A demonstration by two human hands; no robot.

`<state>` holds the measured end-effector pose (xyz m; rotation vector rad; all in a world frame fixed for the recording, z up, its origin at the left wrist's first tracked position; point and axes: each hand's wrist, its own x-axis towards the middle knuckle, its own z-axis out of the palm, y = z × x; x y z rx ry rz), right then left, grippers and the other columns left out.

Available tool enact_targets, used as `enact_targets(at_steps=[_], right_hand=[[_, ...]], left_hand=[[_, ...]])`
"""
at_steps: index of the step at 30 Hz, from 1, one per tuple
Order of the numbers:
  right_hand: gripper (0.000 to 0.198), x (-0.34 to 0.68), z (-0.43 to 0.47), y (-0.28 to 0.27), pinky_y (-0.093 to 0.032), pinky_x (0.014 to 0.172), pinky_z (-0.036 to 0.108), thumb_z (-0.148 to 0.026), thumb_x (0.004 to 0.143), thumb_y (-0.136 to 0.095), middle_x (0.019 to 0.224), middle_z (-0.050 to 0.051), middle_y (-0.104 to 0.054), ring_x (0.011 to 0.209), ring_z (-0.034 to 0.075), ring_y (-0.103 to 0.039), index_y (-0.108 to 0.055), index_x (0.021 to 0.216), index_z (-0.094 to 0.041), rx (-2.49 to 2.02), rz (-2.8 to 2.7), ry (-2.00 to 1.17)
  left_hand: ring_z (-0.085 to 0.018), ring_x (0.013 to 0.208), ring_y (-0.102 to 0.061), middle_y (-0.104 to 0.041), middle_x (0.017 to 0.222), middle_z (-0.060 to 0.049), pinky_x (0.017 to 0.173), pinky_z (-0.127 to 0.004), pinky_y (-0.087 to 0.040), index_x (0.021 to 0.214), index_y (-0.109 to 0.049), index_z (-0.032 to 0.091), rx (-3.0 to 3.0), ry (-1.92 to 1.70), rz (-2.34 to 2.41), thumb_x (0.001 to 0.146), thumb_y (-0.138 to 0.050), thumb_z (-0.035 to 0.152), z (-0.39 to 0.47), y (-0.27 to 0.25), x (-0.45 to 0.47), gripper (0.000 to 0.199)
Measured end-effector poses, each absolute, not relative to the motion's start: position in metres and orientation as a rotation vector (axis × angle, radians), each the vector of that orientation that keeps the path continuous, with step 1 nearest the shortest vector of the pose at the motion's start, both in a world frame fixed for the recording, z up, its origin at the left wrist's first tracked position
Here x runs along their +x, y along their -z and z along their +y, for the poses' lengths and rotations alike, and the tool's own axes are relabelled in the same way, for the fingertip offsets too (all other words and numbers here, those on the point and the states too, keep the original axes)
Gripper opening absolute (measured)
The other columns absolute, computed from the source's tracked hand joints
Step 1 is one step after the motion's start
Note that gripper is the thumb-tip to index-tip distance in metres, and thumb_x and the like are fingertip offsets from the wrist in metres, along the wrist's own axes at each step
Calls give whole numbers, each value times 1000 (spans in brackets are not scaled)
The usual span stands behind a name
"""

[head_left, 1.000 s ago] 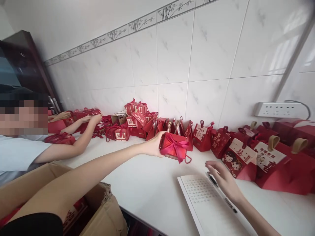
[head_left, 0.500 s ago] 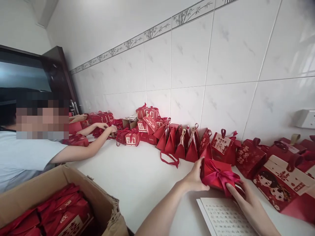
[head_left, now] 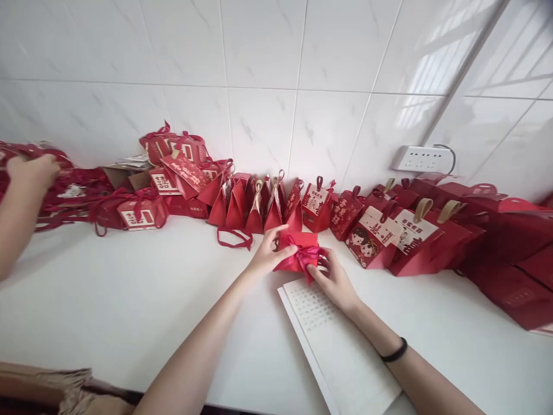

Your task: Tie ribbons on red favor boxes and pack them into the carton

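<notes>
Between my two hands is a small red gift box (head_left: 307, 238) tied with a magenta ribbon bow (head_left: 302, 253). My left hand (head_left: 271, 252) grips its left side, with the thumb lying over the front by the bow. On the right side, my right hand (head_left: 334, 279) holds the box, thumb at the lower ribbon and the other fingers partly hidden behind it. Below the box, a sheet of handwritten paper (head_left: 341, 346) lies on the white table, partly covered by my right forearm.
Red gift boxes (head_left: 239, 204) line the wall, with larger ones (head_left: 510, 265) at the right. A co-worker's hand (head_left: 34, 173) reaches over red boxes and ribbons at far left. A cardboard carton (head_left: 43, 380) stands at lower left, and a power strip (head_left: 425, 158) is at the wall.
My view has swung to the right and down, so the co-worker's body has left the picture. My left thumb has come onto the front of the box, near the bow.
</notes>
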<state>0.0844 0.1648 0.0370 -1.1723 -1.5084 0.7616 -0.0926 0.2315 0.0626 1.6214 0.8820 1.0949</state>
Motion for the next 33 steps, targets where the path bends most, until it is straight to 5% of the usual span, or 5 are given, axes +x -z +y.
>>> enact_targets(at_steps=[19,27,33], right_hand=[[48,82,159,-35,-53,82,42,-46,86,-50,121,15,-48,99,23,-57,-31,121,-19,-1236,-1625,-511],[38,80,151,-42,-48,63,34,-58,88,-40,84,6,-49,69,19,-54,-42,82,-20,-1424,-1642,-108],[49,77,146,-48,-38,56,28,-62,88,-35,63,2,-51,58,17,-48,-43,62,-20,-1484,-1743,-239]], left_hand=[[-24,117,-45,-45,121,-8,98,-37,-38,109,-42,22,1868,-1116,1088,61,-75,29,225,-64,-90,58],[-21,109,-52,-49,119,-7,92,-34,-41,108,-40,22,1727,-1141,1060,61,-75,28,222,-64,-86,58],[-19,99,-56,-56,103,-3,89,-33,-42,102,-42,21,1639,-1162,1043,62,-73,26,221,-69,-89,52]])
